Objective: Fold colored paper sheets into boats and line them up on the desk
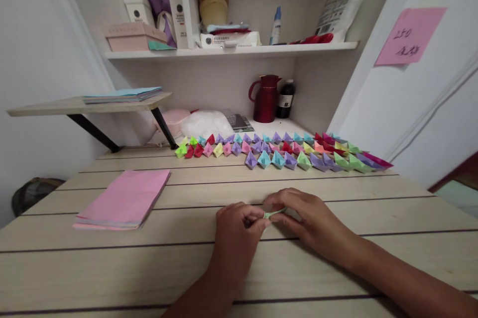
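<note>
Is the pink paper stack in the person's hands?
No, the pink paper stack lies on the table, left of the left hand.

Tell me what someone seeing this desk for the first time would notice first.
Probably the rows of colorful folded paper boats along the back of the slatted table. Next, likely, the left hand and right hand in front of them, together pinching a small pale green piece of paper. The dark red jug beneath the white shelf also stands out.
</note>
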Demonstrator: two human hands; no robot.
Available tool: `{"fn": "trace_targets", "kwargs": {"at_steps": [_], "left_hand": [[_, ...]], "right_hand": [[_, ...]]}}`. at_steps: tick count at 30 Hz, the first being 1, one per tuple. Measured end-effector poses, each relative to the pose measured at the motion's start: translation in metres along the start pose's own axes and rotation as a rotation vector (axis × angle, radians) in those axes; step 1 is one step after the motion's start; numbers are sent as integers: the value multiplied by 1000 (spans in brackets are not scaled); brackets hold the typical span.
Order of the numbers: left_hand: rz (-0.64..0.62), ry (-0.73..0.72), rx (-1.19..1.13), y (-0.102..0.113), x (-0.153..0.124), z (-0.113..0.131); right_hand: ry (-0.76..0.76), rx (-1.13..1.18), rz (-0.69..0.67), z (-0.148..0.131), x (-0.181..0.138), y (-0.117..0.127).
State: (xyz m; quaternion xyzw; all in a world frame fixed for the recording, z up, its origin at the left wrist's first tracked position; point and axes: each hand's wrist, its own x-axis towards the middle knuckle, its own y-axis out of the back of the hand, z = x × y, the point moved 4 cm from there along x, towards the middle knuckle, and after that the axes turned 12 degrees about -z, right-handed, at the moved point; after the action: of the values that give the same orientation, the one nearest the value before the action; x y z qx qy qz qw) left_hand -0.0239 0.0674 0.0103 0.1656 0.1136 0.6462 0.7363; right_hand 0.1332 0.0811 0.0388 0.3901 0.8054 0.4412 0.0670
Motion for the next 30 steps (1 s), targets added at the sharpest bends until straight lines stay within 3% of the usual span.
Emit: {"fn": "trace_targets", "kwargs": {"at_steps": [4,9,14,20,25,28,30], "left_hand": [[-18,-6,3,4,1,4],[-152,74,-424,2,2,3],[-249,30,-728,-6,3,-1],[-320,8,-939,-15,4,1],[-245,4,-916,-15,5,1],[-237,33,-908,-17,6,-7],[-228,42,-875,-17,7,-14]], "right_hand": [[-71,166,50,4,2,-3],[-271,788,216,13,8,-8],[-250,1035,263,6,10,-10],[-189,1102,244,4,11,-17],[-225,1169,238,11,13,-24],[-207,1066,216,10,12,-19],[-139,881,169,3,11,-14]]}}
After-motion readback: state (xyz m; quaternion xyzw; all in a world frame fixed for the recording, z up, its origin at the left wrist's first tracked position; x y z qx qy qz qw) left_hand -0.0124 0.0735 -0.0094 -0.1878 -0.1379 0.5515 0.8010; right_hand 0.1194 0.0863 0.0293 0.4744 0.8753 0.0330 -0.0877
